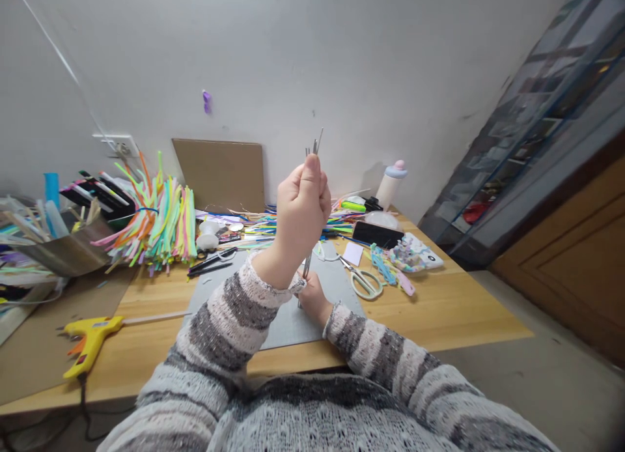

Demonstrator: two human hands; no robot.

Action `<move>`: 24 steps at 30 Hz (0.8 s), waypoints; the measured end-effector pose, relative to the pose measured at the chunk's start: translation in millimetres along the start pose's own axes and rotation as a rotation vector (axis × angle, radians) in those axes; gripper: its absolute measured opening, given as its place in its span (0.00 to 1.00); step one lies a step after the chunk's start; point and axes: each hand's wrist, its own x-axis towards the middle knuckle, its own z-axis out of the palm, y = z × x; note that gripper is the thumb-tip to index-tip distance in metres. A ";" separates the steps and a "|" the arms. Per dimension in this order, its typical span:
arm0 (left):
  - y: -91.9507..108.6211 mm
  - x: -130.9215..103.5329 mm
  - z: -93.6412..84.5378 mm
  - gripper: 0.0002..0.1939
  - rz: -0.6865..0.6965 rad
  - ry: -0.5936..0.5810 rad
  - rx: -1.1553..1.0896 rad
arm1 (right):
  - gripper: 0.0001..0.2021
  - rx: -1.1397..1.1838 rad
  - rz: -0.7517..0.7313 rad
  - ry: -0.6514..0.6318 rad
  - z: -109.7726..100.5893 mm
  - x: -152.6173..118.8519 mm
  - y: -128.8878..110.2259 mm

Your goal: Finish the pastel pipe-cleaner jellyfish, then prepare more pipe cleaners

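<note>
Nearest us is our striped knit sweater (317, 419), its 2 sleeves reaching out over the tabletop (439, 309). Our left hand (300, 204) is raised and closed in a fist around a bundle of thin, grey, metallic-looking rods (307, 267), thumb pressed along the top, with a few uneven tips poking out above. Our right hand (313, 297) is lower, curled around the lower part of the same bundle, though the left forearm and cuff partly hide its grip.

To handle these well, we would judge it best to let 1 hand bear the hold while the other steadies, as such slim pieces probably splay or slip if both grips loosen at once. Firm, even pressure near the thumb should serve better than a hard squeeze, which might bend them. The tips look pointed, so we'd do well to angle them away from our face and to mind the loose cuff, where a tip could snag.

The bundle runs roughly upright from inside the left fist down into the right hand, above the grey mat (288, 328). The white-handled scissors (366, 284) lie to the right of the right hand, apart from it, and the yellow glue gun (92, 341) lies well off to the left.
</note>
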 end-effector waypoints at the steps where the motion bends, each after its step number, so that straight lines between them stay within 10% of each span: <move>1: 0.2 0.4 0.2 0.24 -0.008 0.001 -0.008 | 0.24 0.000 0.001 0.000 -0.3 -0.1 0.0; 15: -12.6 -2.6 -14.4 0.19 0.248 -0.128 0.080 | 0.26 0.016 0.005 -0.015 -1.0 7.7 -7.4; 24: 6.0 4.7 -4.2 0.15 0.183 -0.105 0.038 | 0.23 -0.010 -0.006 -0.017 -2.5 9.3 4.4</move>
